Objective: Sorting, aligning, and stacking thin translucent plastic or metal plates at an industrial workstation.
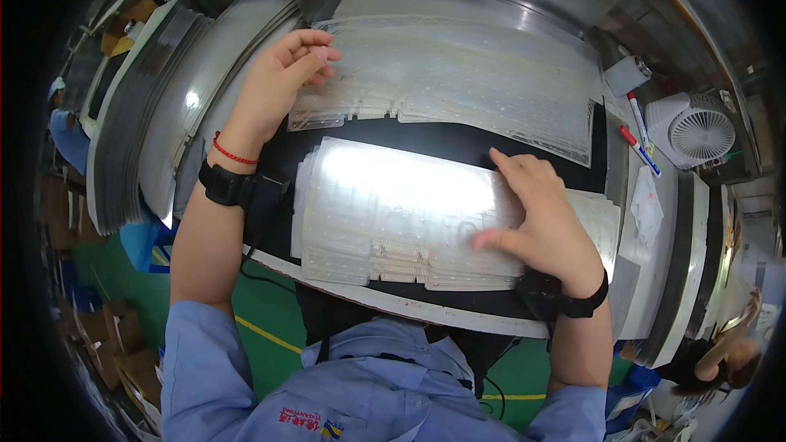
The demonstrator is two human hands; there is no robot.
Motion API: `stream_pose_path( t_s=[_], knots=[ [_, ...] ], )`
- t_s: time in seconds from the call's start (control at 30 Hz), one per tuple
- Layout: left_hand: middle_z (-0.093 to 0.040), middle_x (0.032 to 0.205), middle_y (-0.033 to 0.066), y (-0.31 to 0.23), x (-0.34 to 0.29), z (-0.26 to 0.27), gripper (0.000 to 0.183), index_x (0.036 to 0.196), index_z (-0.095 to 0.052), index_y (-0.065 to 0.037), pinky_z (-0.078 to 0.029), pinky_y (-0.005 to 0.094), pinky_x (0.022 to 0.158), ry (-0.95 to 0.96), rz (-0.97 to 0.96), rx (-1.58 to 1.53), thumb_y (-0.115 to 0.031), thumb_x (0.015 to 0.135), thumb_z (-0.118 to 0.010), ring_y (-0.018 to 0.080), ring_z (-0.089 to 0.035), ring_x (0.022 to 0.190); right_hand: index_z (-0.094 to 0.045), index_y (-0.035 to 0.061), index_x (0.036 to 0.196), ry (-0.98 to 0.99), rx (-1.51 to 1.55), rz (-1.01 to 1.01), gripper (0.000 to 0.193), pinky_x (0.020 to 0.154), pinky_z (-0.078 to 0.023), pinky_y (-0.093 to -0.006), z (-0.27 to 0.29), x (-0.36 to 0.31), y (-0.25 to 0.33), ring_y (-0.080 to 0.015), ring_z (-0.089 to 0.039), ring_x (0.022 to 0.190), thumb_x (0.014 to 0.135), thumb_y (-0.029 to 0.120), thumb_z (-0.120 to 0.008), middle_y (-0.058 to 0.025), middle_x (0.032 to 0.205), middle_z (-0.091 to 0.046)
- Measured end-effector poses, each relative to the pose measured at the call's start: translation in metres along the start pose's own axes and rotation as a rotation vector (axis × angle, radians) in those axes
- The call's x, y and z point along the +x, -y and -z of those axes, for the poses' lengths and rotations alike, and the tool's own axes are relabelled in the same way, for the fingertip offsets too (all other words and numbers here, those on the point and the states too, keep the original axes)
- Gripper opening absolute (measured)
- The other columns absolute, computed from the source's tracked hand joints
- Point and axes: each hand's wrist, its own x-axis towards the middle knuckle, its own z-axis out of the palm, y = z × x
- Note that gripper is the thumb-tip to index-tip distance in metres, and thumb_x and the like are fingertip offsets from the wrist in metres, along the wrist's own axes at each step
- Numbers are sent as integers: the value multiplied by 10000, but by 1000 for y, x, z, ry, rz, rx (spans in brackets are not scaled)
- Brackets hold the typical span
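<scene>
Over the right end of the near stack of translucent panels (393, 205), my right hand (557, 217) has thumb and fingers spread wide, tips blurred, can't tell if they press on the top panel. Left hand (278, 78) is up by the left end of the far stack of translucent panels (467, 74), fingers loosely curled, thumb near the forefinger, contact unclear. Near stack lies on the black mat (491, 141) right in front of me, edges uneven; off right, two markers (627, 136) near a white fan (702, 133).
</scene>
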Motion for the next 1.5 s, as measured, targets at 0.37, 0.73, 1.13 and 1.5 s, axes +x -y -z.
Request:
stream_pose_path(
  t_s=[0.37,0.73,1.13,1.5],
  knots=[
    [-640,1230,142,-8,-11,-15,464,1339,-497,5,-528,303,936,393,134,-290,-365,1066,-436,180,-643,1085,-631,18,993,-183,85,-38,452,912,-421,-414,3,7,0,-339,-560,987,699,274,-859,-139,985,-612],
    [-449,1496,220,-18,-19,-30,520,1478,-373,16,-445,377,1096,561,138,-549,-206,1026,-504,262,-537,1312,-662,-6,1062,-249,239,-171,483,863,-495,-383,5,8,-24,-336,-627,960,728,284,-857,-183,1006,-666],
    [-643,1256,122,-11,-23,-40,397,1407,-467,32,-517,307,975,301,259,-415,-126,1044,-488,163,-639,1107,-649,-25,1006,-298,232,-210,405,805,-506,-341,7,7,-30,-287,-639,861,743,213,-844,-164,946,-670],
    [-655,1242,123,-12,-25,-36,434,1420,-454,40,-517,292,954,329,197,-395,-108,1018,-526,150,-642,1096,-659,-25,1042,-347,226,-179,444,814,-512,-364,8,7,-29,-326,-651,877,747,250,-843,-189,949,-674]
  ],
)
